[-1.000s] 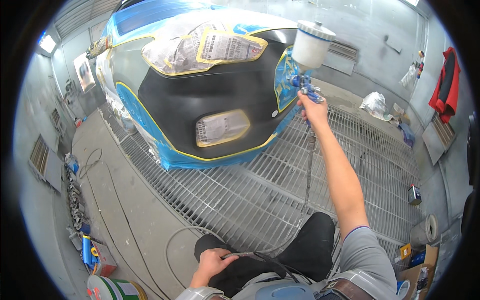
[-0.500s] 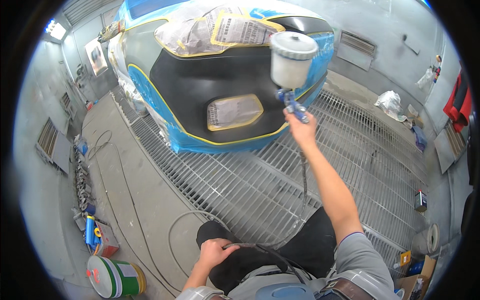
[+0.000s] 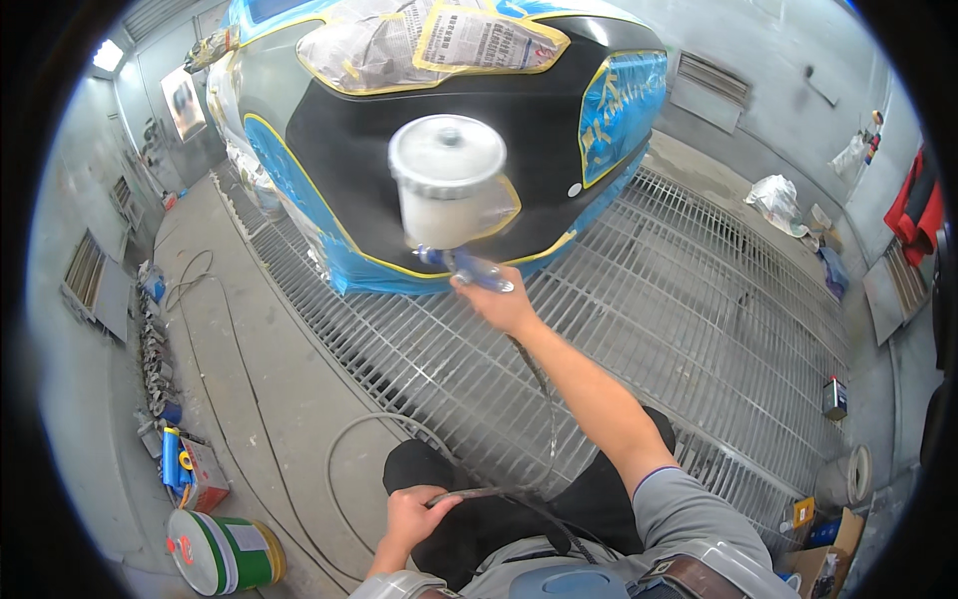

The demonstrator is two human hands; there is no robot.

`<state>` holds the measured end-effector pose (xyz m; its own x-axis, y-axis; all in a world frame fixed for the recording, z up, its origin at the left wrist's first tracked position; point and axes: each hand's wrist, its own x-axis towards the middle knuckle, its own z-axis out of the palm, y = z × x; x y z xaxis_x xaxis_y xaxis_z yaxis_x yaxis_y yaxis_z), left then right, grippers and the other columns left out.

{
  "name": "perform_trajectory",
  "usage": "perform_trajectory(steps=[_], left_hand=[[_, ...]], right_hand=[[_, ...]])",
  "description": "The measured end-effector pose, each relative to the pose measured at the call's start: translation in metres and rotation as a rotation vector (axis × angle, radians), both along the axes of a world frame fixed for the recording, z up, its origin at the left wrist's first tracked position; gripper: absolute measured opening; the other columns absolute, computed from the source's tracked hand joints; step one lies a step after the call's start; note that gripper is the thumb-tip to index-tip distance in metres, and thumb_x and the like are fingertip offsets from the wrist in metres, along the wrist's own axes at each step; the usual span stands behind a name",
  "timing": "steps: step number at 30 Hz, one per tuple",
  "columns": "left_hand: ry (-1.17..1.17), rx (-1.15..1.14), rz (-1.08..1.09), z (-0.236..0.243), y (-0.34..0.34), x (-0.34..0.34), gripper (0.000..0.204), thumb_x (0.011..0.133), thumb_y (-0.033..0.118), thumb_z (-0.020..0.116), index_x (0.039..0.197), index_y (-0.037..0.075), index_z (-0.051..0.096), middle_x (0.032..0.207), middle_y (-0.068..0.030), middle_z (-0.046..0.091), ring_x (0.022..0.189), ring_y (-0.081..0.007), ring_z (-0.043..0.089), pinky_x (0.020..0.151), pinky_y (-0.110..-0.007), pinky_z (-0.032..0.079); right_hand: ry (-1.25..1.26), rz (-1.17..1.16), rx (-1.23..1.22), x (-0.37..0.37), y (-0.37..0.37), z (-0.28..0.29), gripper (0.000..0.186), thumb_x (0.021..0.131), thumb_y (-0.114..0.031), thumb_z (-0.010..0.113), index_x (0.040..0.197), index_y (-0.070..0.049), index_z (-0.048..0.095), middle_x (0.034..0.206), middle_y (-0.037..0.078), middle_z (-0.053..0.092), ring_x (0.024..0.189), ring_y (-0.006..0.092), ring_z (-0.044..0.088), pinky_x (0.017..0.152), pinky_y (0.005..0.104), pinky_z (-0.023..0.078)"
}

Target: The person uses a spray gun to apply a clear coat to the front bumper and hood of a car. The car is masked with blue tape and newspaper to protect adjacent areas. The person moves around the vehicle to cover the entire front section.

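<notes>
In front of me my right hand point(image 3: 496, 298) is closed round the handle of a spray gun point(image 3: 461, 266) with a blue body. A white paint cup point(image 3: 446, 180) with a grey lid tops the gun and hides part of the bumper behind it. That black car bumper point(image 3: 359, 150) is edged with yellow tape and blue masking film point(image 3: 314, 235). Newspaper point(image 3: 479, 40) covers an opening above. Low over my lap, my left hand point(image 3: 411, 514) grips the air hose point(image 3: 479, 493), which runs across my knees and up to the gun.
Metal floor grating point(image 3: 639, 299) spreads beneath the car and my feet. Hose loops point(image 3: 334, 469) lie on the floor to the left, near a green and white bucket point(image 3: 225, 552). Along the right wall are a dark can point(image 3: 834, 398), a plastic bag point(image 3: 775, 205) and a cardboard box point(image 3: 833, 554).
My right hand has swept the spray gun left and lower across the bumper, uncovering the blue-filmed right side. My left hand stays on the hose, and the view has shifted slightly.
</notes>
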<state>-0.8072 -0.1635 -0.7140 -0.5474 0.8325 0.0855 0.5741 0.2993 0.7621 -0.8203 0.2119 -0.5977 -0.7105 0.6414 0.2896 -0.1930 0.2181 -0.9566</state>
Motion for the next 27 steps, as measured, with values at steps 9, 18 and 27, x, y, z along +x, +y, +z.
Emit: perform_trajectory(steps=[9, 18, 27], left_hand=[[0.010, -0.015, -0.024, 0.008, 0.018, 0.010, 0.029, 0.082, 0.033, 0.090, 0.088, 0.006, 0.083, 0.083, -0.0123, 0.079, 0.072, -0.0296, 0.076, 0.066, -0.037, 0.060], [0.006, -0.054, -0.061, 0.004, 0.047, 0.029, 0.029, 0.083, 0.032, 0.090, 0.088, 0.004, 0.083, 0.084, -0.0127, 0.079, 0.075, -0.0311, 0.077, 0.068, -0.038, 0.061], [-0.002, -0.107, -0.037, 0.002, 0.047, 0.036, 0.029, 0.083, 0.032, 0.090, 0.088, 0.005, 0.083, 0.084, -0.0128, 0.079, 0.073, -0.0306, 0.077, 0.067, -0.037, 0.060]], right_hand=[[0.152, -0.456, -0.118, 0.087, 0.108, -0.062, 0.016, 0.093, -0.016, 0.083, 0.092, 0.000, 0.078, 0.071, 0.001, 0.070, 0.053, 0.0068, 0.057, 0.049, 0.0273, 0.043], [0.199, -0.719, 0.007, 0.163, 0.199, -0.072, 0.022, 0.098, -0.024, 0.079, 0.097, -0.003, 0.079, 0.079, 0.002, 0.074, 0.052, 0.0079, 0.060, 0.046, 0.0260, 0.046], [0.111, -0.863, -0.002, 0.161, 0.191, -0.118, 0.020, 0.094, -0.017, 0.082, 0.104, 0.000, 0.079, 0.079, 0.000, 0.074, 0.070, 0.0042, 0.060, 0.064, 0.0273, 0.050]])
